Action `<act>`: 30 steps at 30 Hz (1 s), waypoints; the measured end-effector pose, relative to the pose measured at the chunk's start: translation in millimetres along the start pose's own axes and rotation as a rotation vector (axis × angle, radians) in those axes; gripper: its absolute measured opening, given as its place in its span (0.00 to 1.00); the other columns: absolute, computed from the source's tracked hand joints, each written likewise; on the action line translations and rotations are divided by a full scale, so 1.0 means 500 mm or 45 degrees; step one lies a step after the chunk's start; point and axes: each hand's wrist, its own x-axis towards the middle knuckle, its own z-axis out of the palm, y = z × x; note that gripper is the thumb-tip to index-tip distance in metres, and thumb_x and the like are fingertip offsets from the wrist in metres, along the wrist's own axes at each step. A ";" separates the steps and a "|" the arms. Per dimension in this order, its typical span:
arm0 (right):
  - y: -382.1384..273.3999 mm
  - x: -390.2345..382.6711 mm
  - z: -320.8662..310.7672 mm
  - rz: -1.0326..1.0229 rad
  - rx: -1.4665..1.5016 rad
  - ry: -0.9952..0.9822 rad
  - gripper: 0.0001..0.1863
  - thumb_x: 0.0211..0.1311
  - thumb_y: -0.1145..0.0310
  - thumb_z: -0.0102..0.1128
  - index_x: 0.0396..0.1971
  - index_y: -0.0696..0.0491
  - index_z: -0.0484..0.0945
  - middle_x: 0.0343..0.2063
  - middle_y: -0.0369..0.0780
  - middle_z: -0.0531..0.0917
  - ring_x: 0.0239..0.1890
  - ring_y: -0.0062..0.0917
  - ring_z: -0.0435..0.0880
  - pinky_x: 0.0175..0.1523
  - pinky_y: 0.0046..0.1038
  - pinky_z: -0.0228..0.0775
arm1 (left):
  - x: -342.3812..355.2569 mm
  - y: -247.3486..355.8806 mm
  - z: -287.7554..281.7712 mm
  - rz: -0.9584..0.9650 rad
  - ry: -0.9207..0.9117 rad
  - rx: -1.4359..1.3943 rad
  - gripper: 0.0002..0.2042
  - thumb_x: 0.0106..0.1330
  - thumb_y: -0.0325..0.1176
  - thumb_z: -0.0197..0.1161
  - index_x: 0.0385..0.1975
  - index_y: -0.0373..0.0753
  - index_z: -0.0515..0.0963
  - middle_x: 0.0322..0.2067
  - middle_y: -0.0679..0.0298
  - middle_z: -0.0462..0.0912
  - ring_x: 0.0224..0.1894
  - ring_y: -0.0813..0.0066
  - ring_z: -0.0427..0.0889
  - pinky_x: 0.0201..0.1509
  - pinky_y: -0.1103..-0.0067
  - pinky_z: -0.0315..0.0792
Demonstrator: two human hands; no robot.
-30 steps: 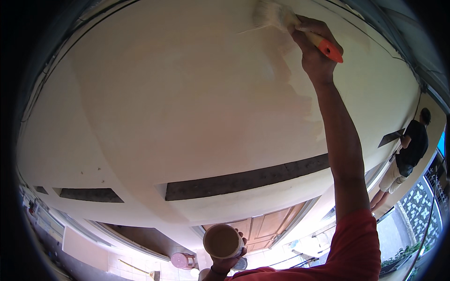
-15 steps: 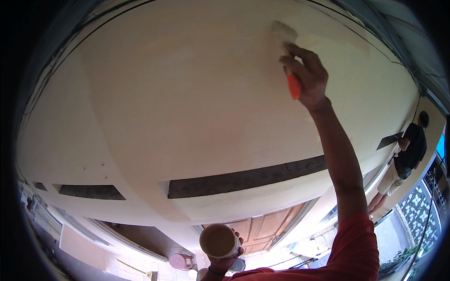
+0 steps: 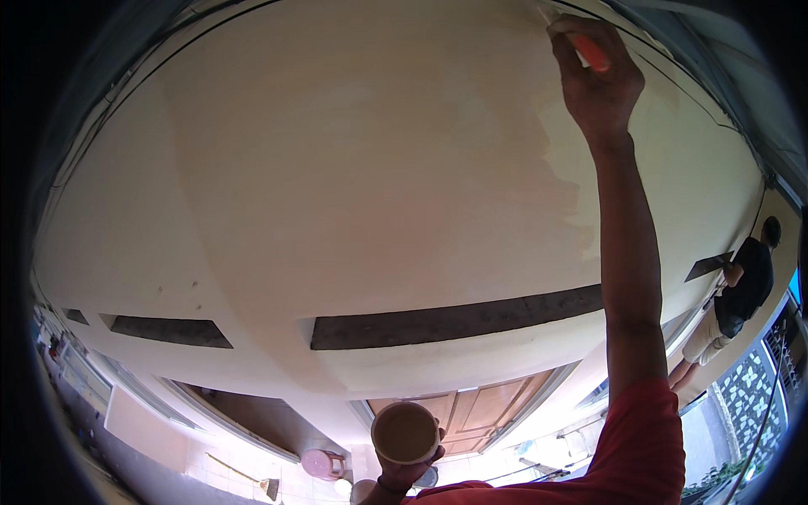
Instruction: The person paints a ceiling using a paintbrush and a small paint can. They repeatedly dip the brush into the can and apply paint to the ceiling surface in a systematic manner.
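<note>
My right hand point(image 3: 602, 88) is raised high against the wall, its fingers closed round a paintbrush with an orange-red handle point(image 3: 594, 52). The brush's bristles are mostly hidden near the top edge of the wall, close to a dark cable. Low in front of me, my left hand point(image 3: 399, 476) grips a round paint cup point(image 3: 406, 433) from its side and underneath. Brownish-beige paint shows inside the cup. On the wall point(image 3: 362, 194), a darker beige coat meets a paler area along a ragged edge left of my right forearm.
Dark slotted openings point(image 3: 454, 318) cross the wall above a brown panelled door point(image 3: 488, 412). Below are a pink stool point(image 3: 322, 465) and a broom point(image 3: 268, 488). At far right another person point(image 3: 747, 282) in a dark shirt stands near the wall.
My right hand with the paintbrush has moved up and to the right, toward the wall's top edge. The paint cup in my left hand sits slightly further right in view.
</note>
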 end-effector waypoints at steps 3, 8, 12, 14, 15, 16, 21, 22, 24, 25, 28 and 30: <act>-0.111 -0.045 0.076 -0.463 -0.256 -0.108 0.12 0.54 0.72 0.74 0.37 0.42 0.85 0.37 0.33 0.86 0.35 0.27 0.88 0.37 0.31 0.81 | -0.007 0.008 0.014 0.040 -0.019 0.041 0.41 0.74 0.71 0.56 0.76 0.44 0.70 0.67 0.51 0.79 0.69 0.45 0.78 0.59 0.51 0.80; -0.264 -0.126 0.111 -0.205 0.613 -0.301 0.07 0.63 0.71 0.75 0.39 0.49 0.86 0.40 0.36 0.88 0.37 0.25 0.90 0.43 0.28 0.85 | -0.003 0.008 0.020 0.016 -0.002 -0.004 0.41 0.75 0.70 0.57 0.76 0.45 0.69 0.68 0.50 0.78 0.69 0.46 0.77 0.60 0.53 0.81; -0.151 -0.032 0.131 0.767 1.023 -0.391 0.10 0.70 0.71 0.75 0.43 0.61 0.87 0.38 0.39 0.92 0.41 0.23 0.93 0.47 0.29 0.88 | -0.011 0.009 0.018 0.036 -0.006 0.038 0.40 0.76 0.69 0.56 0.77 0.45 0.70 0.68 0.50 0.78 0.69 0.47 0.77 0.61 0.52 0.80; -0.056 -0.012 0.129 0.899 1.093 -0.218 0.08 0.68 0.70 0.75 0.42 0.57 0.88 0.37 0.36 0.91 0.38 0.21 0.91 0.42 0.26 0.85 | -0.002 0.008 0.006 0.040 0.008 0.058 0.40 0.75 0.70 0.56 0.76 0.45 0.70 0.68 0.51 0.78 0.69 0.46 0.77 0.61 0.51 0.80; -0.042 0.003 0.125 0.909 1.043 -0.104 0.06 0.67 0.71 0.74 0.41 0.53 0.88 0.36 0.34 0.90 0.35 0.20 0.90 0.39 0.24 0.83 | -0.002 0.010 0.010 0.054 0.009 0.057 0.41 0.75 0.70 0.56 0.76 0.45 0.70 0.67 0.51 0.78 0.69 0.46 0.77 0.61 0.51 0.80; -0.028 0.019 0.118 0.784 1.040 -0.042 0.04 0.68 0.74 0.71 0.40 0.54 0.86 0.34 0.35 0.90 0.34 0.25 0.90 0.38 0.29 0.83 | -0.002 0.012 0.016 0.061 -0.001 0.025 0.41 0.75 0.70 0.55 0.76 0.45 0.70 0.67 0.51 0.78 0.69 0.46 0.77 0.61 0.51 0.80; -0.067 0.079 0.076 0.204 0.383 0.051 0.02 0.71 0.77 0.67 0.36 0.56 0.83 0.31 0.33 0.88 0.30 0.21 0.86 0.36 0.27 0.78 | -0.011 0.033 0.009 0.073 -0.018 -0.053 0.41 0.73 0.70 0.59 0.75 0.44 0.71 0.67 0.52 0.78 0.68 0.46 0.76 0.61 0.52 0.79; -0.108 0.086 0.077 -0.137 0.063 0.175 0.03 0.70 0.77 0.69 0.35 0.56 0.83 0.30 0.32 0.88 0.29 0.20 0.85 0.36 0.26 0.77 | -0.013 0.040 0.010 0.066 -0.055 -0.080 0.41 0.72 0.68 0.63 0.75 0.43 0.72 0.68 0.54 0.77 0.70 0.48 0.75 0.64 0.51 0.79; -0.146 0.080 0.093 -0.367 -0.297 0.000 0.04 0.70 0.76 0.70 0.34 0.56 0.83 0.30 0.33 0.88 0.30 0.21 0.86 0.37 0.26 0.77 | -0.007 0.041 0.010 0.046 -0.089 -0.105 0.42 0.70 0.66 0.67 0.74 0.41 0.72 0.68 0.55 0.77 0.71 0.49 0.73 0.66 0.51 0.78; -0.160 0.071 0.110 -0.474 -0.477 -0.087 0.05 0.70 0.76 0.71 0.34 0.57 0.82 0.30 0.33 0.88 0.30 0.22 0.86 0.37 0.25 0.77 | -0.006 0.042 0.010 0.048 -0.080 -0.095 0.42 0.70 0.66 0.67 0.74 0.41 0.72 0.68 0.55 0.77 0.71 0.49 0.73 0.66 0.51 0.78; -0.191 0.007 0.211 -0.577 -0.486 -0.188 0.04 0.59 0.68 0.73 0.31 0.44 0.85 0.27 0.32 0.80 0.26 0.22 0.83 0.30 0.27 0.77 | 0.006 0.029 0.010 0.018 -0.063 -0.096 0.42 0.70 0.66 0.67 0.75 0.41 0.72 0.67 0.55 0.78 0.71 0.48 0.73 0.65 0.51 0.79; -0.277 -0.014 0.244 -0.552 -0.174 -0.143 0.06 0.55 0.69 0.74 0.29 0.43 0.83 0.26 0.33 0.78 0.26 0.23 0.82 0.30 0.27 0.77 | 0.000 0.034 0.010 0.039 -0.053 -0.060 0.42 0.70 0.66 0.67 0.75 0.41 0.71 0.67 0.55 0.78 0.71 0.48 0.74 0.65 0.51 0.79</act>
